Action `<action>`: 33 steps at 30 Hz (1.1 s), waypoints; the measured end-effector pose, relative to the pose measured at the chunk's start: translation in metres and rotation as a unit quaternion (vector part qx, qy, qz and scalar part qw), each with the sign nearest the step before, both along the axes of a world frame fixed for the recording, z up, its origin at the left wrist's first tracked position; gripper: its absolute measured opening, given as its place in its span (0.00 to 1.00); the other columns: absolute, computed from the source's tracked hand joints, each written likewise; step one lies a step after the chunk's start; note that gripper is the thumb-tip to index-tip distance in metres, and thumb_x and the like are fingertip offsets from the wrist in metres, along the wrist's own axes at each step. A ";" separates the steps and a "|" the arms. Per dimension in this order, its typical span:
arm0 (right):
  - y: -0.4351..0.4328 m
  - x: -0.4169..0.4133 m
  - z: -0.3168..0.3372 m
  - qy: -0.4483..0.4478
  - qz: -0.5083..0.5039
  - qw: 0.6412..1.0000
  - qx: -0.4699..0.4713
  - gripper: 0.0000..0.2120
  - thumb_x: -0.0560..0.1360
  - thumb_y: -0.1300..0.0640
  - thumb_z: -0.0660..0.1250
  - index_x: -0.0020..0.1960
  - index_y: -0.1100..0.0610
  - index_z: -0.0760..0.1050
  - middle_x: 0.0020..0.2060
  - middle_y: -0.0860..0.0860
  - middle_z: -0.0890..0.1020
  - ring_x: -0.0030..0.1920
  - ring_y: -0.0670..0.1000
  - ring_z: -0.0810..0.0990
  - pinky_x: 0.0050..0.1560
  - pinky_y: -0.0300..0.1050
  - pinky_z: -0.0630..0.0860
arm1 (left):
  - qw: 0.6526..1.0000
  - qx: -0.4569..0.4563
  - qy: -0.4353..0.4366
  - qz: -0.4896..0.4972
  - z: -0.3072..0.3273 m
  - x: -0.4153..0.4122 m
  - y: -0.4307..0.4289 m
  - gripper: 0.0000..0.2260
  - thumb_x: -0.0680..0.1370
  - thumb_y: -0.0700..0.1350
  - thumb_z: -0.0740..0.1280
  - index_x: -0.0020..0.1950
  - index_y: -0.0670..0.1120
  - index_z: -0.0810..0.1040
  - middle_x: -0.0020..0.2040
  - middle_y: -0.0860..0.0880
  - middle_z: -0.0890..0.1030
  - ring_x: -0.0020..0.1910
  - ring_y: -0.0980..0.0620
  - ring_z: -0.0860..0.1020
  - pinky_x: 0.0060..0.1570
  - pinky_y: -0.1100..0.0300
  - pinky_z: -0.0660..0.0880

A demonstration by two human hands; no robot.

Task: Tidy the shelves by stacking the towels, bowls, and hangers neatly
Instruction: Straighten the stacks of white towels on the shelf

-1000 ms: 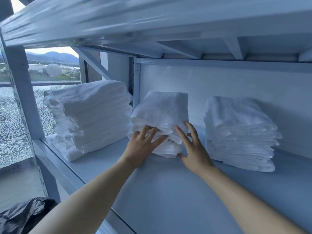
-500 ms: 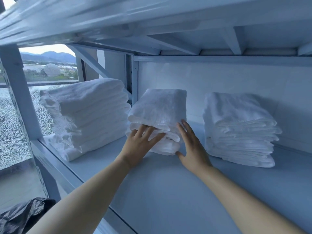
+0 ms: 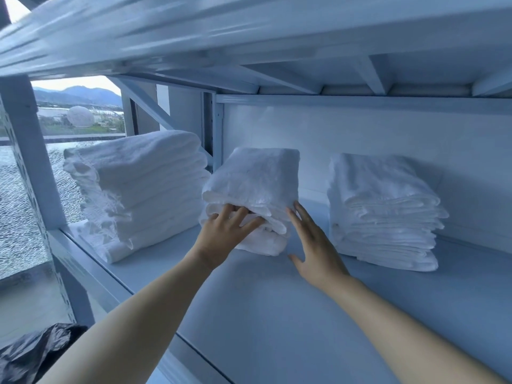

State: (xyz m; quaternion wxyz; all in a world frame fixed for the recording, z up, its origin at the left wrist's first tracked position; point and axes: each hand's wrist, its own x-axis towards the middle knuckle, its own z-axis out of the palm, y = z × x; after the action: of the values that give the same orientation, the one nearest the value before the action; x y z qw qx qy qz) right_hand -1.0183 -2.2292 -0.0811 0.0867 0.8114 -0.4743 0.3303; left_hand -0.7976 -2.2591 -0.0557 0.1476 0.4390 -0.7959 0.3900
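Three stacks of folded white towels stand on a white metal shelf [image 3: 277, 314]. The small middle stack [image 3: 257, 178] leans slightly, its front folds uneven. My left hand [image 3: 224, 234] presses flat against its front, fingers spread on the folds. My right hand [image 3: 313, 245] lies with straight fingers along the stack's right front corner, touching it. A tall left stack [image 3: 138, 187] sits by the shelf's left end. A neat right stack [image 3: 382, 206] stands near the back wall.
The upper shelf's underside [image 3: 277, 51] hangs low overhead. A white upright post [image 3: 30, 151] frames the left end, with a window behind it. A black plastic bag [image 3: 30, 353] lies low at the bottom left. Bare shelf surface spreads under my forearms.
Both hands stay on the middle stack; my right hand has slid a little toward its right side. The view has shifted slightly.
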 end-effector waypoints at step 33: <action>-0.036 0.046 0.000 -0.074 0.092 0.993 0.029 0.58 0.66 0.59 0.75 0.68 0.32 0.30 0.71 0.34 0.38 0.67 0.56 0.67 0.44 0.45 0.74 | 0.997 -0.043 0.061 0.034 -0.002 0.054 0.026 0.47 0.61 0.34 0.73 0.75 0.50 0.52 0.72 0.38 0.64 0.69 0.34 0.65 0.61 0.31 0.64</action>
State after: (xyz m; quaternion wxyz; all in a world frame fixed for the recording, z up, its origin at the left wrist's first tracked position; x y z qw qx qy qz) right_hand -0.9721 -2.2649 -0.0815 -0.0031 0.8272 -0.4123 0.3817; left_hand -0.7432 -2.2333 -0.0581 0.2019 0.4820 -0.7523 0.4012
